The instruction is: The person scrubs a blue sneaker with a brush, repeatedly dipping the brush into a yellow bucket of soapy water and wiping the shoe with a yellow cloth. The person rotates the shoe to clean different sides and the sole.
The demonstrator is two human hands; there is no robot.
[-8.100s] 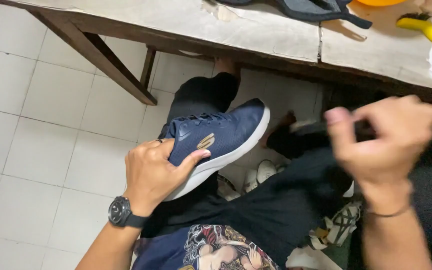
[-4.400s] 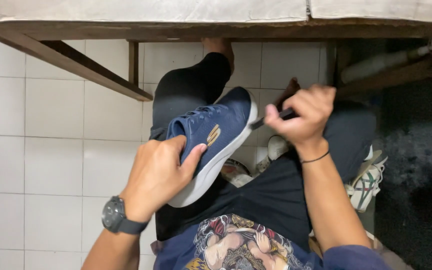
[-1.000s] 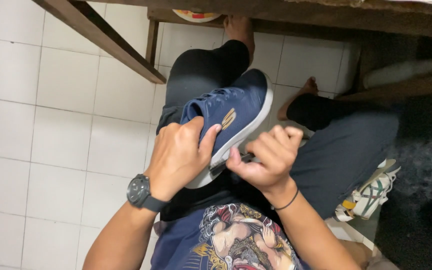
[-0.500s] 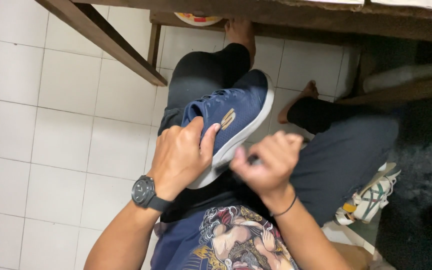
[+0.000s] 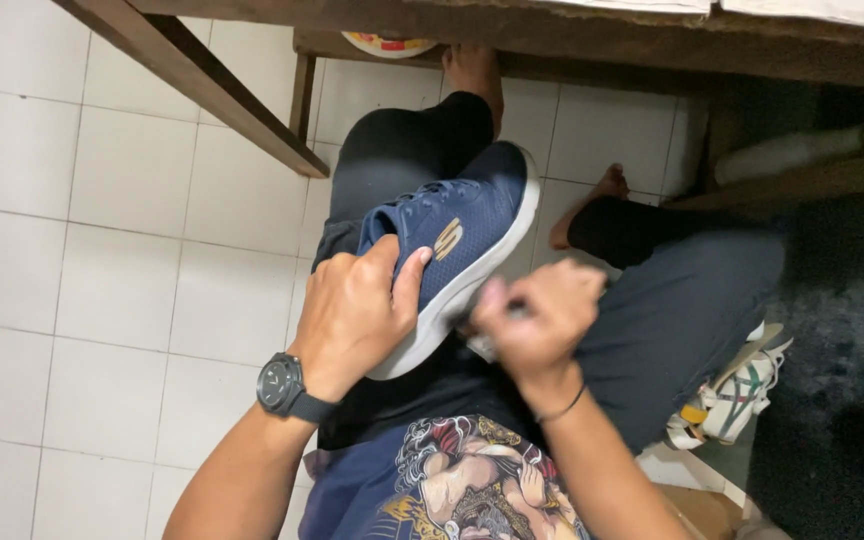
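Our left hand [image 5: 357, 310] holds the heel end of a dark blue shoe [image 5: 452, 245], fingers wrapped tight around it, thumb on the side. Our right hand [image 5: 530, 320] is closed in a fist just beside the white sole, near the shoe's back end. It looks blurry, so we cannot tell what small thing it holds (maybe a tool or a cloth). The shoe rests tilted on our lap, toe pointing away toward the wooden worktop [image 5: 572, 30] above our knees. A black watch [image 5: 280, 385] sits on our left wrist. We think the shoe could slip off our leg if the left hand loosens, because only the heel is held.
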